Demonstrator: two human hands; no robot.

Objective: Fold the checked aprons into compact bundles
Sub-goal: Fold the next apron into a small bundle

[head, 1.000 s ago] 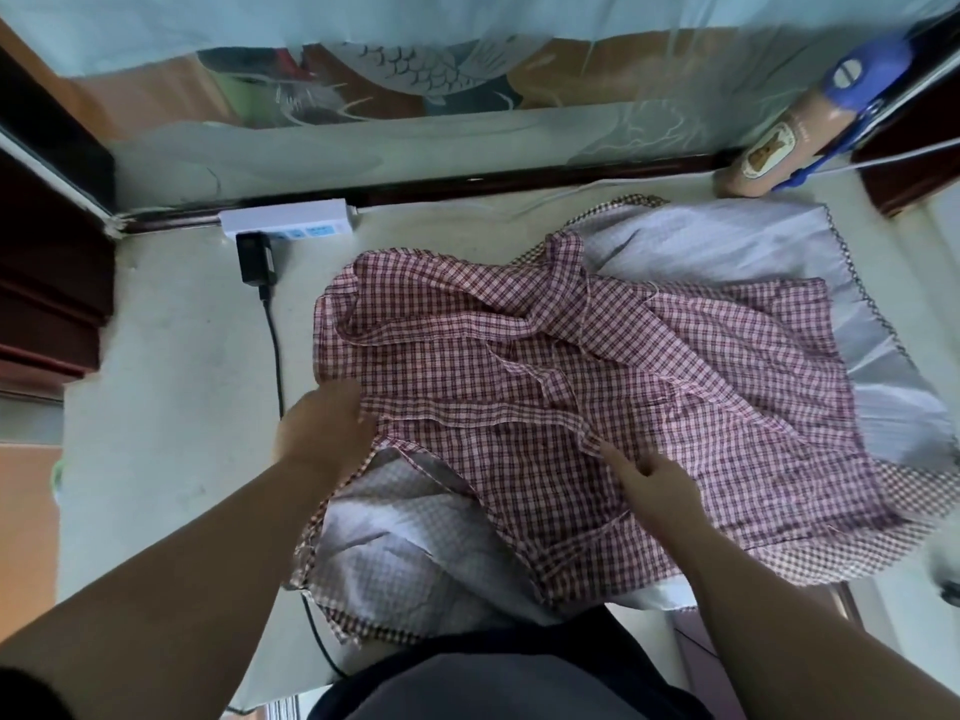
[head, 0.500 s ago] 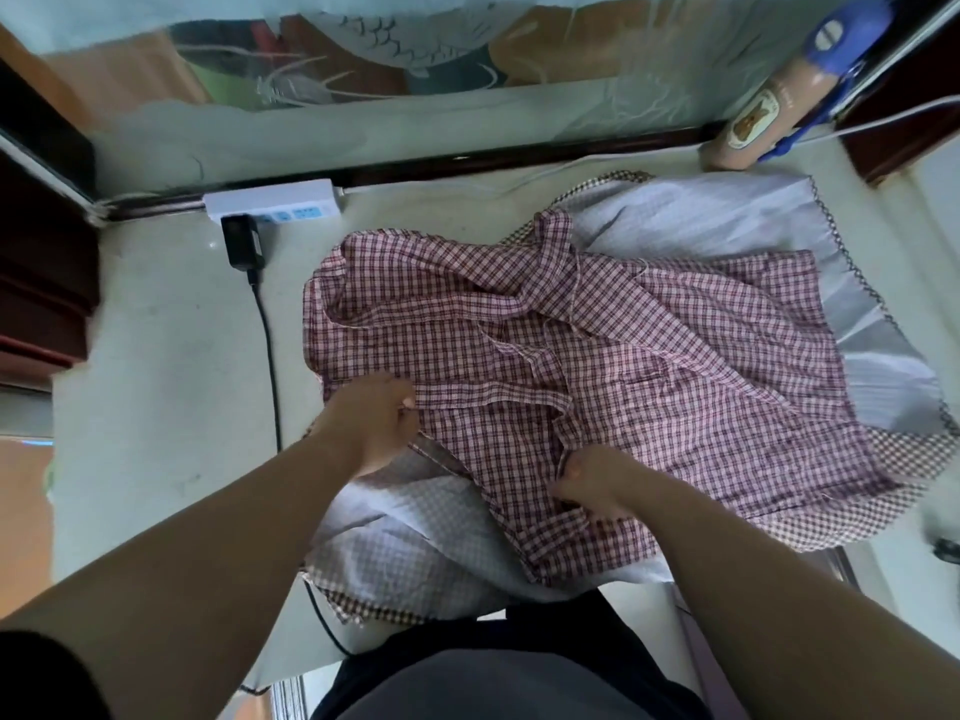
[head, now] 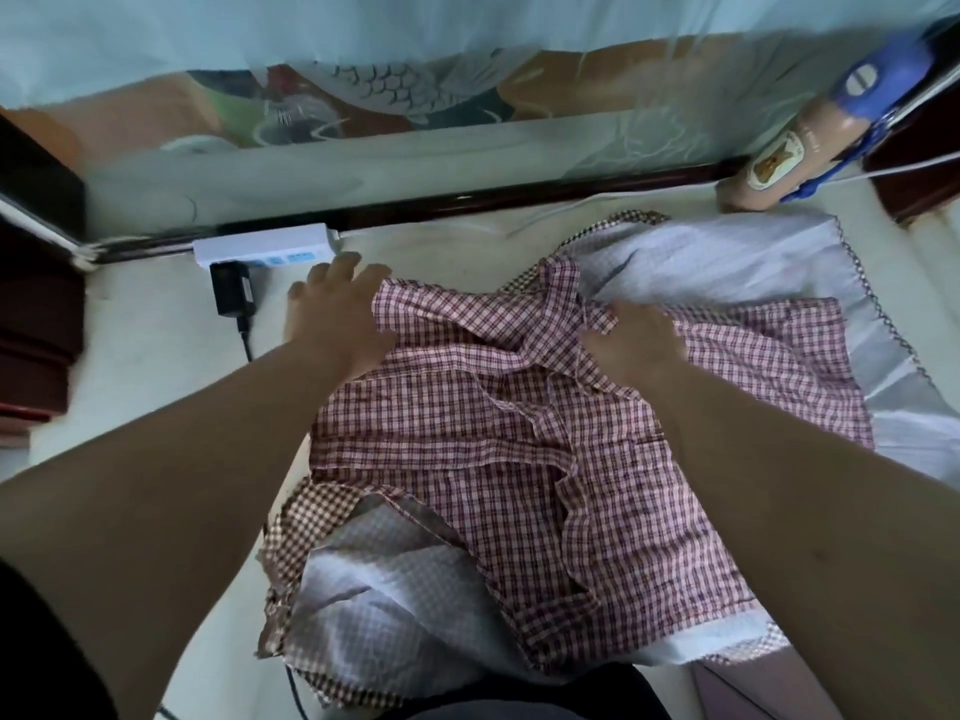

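A red-and-white checked apron [head: 467,433] lies crumpled on the white table [head: 156,356], on top of a second apron [head: 395,589] that shows its pale lining and a brown checked border. My left hand [head: 332,309] lies at the red apron's far left corner with its fingers spread; the thumb is hidden under the cloth edge. My right hand [head: 631,335] grips a bunched fold of the red apron near its far middle.
A white power strip [head: 262,246] with a black plug [head: 231,288] and its cord sits at the far left by the wall. A beige and blue iron [head: 810,142] stands at the far right. Dark wooden furniture [head: 36,304] flanks the left side.
Both hands have moved from the apron's near edge to its far edge. The left went to the far left corner, the right to the bunched fold in the middle.
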